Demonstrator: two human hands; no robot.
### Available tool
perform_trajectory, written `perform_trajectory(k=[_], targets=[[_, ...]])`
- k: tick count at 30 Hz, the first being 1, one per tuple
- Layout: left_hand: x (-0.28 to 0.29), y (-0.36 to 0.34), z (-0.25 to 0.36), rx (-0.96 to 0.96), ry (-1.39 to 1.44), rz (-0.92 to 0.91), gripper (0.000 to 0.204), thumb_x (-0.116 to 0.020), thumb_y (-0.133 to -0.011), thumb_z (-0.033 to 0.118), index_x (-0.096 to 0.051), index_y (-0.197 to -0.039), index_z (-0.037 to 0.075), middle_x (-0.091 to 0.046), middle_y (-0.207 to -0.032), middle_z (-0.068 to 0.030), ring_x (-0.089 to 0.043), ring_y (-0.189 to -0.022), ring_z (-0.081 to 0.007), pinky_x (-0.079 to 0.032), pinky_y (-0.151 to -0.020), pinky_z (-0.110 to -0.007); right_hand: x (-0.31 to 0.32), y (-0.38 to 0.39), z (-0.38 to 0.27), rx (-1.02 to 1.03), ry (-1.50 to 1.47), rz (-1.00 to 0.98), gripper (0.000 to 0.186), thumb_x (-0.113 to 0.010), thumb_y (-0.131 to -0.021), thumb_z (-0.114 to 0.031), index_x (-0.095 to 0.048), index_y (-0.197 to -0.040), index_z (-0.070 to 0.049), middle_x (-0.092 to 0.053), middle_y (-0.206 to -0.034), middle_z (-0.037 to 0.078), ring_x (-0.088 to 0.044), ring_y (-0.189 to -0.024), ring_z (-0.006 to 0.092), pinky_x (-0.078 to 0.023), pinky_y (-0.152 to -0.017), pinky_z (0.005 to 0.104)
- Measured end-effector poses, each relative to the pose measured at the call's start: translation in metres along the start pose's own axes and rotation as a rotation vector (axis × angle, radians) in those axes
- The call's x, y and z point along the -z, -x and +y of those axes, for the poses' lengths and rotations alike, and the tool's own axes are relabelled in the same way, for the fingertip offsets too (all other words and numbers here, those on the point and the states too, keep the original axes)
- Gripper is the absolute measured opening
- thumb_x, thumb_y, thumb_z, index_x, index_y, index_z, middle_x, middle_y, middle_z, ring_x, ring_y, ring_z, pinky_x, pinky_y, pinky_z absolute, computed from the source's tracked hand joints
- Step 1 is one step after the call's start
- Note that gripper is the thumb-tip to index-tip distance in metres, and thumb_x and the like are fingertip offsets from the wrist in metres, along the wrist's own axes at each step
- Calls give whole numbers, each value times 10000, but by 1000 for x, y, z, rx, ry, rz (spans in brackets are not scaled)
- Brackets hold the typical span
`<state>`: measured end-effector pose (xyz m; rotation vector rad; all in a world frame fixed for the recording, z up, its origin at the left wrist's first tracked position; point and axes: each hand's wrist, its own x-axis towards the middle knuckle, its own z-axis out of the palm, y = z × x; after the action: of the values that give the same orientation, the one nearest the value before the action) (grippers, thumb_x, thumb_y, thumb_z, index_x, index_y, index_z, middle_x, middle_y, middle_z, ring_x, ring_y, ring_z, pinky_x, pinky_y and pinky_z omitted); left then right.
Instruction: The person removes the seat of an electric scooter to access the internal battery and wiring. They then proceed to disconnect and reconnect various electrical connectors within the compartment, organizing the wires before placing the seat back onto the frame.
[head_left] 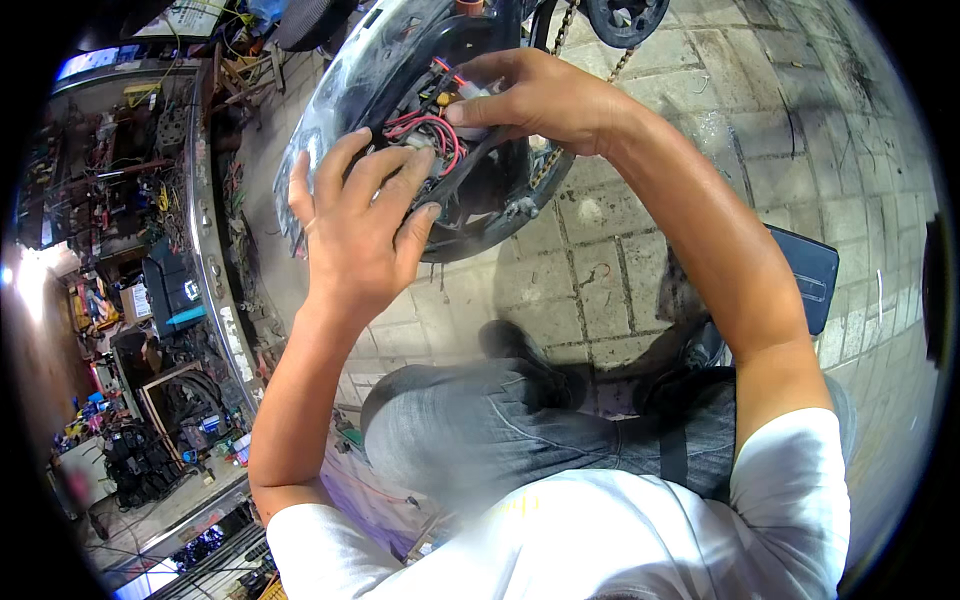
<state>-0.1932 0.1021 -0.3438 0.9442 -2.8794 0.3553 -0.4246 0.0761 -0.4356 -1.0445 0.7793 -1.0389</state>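
A dark, scuffed vehicle housing (490, 225) sits at the top middle, with an open hollow full of wiring. Red and pink wires (440, 128) loop out of it beside a small yellow part (444, 99). My left hand (365, 215) lies over the left side of the hollow, its fingers spread, the fingertips at the wires and the housing's edge. From the right my right hand (530, 98) reaches in, thumb and fingers closed together next to the wires. Whatever it pinches is mostly hidden behind the fingers.
A chain (562, 28) and a round black part (628, 18) are beyond the housing. At left, a metal-edged glass case (205, 250) holds cluttered parts and cables. A flat black box (808, 278) lies on the paved floor (600, 270), right of my knees.
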Motion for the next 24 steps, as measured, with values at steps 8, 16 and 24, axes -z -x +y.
perform_trajectory(k=[8,16,24], targets=[[2,10,-10,68,270,86,355,-758,-827,225,-721,-1154,93,-708,-1181,-46,-478,-1355,-351,-159,-1180,-580,-10,-3,-7,33,113,49,618,-774,-888,-246,-536,-1340,103,-683,-1157,166,-692,-976,188,-572,-845,315],[23,-22,-12,3,144,-84,301,-763,-807,292,-728,-1049,116,-681,-1112,-24,-493,-1152,-282,-314,-1021,-402,-14,4,-19,50,385,62,642,-770,-894,-306,-541,-1331,104,-696,-1128,159,-679,-957,181,-538,-850,302],[16,-5,-38,29,352,109,183,-786,-736,99,-745,-914,112,-697,-997,6,-579,-1086,-264,-338,-985,-415,-8,3,-11,72,276,21,706,-790,-865,-256,-488,-1381,121,-689,-1157,165,-665,-1018,183,-517,-923,304]])
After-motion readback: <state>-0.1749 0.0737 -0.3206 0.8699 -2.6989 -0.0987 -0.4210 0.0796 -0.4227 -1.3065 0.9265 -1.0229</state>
